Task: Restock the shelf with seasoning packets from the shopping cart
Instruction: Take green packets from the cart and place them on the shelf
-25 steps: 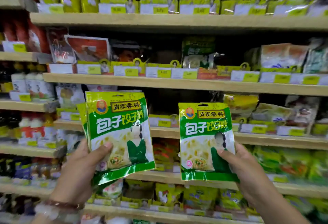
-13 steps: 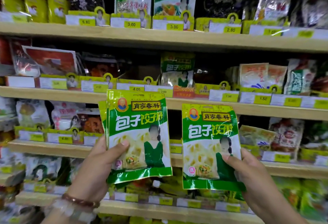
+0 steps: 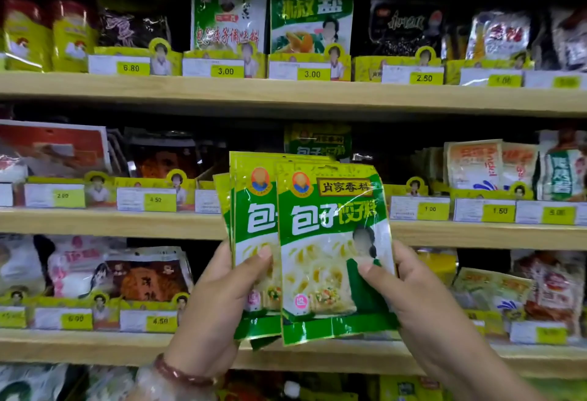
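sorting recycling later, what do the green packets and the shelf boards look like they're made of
Green packets: thin glossy plastic film, likely; they show glare streaks, wrinkles and flat sealed edges, and flex where the left hand and right hand grip them. Shelf boards: pale, matte, wood-look; solid wood or laminate cannot be told.
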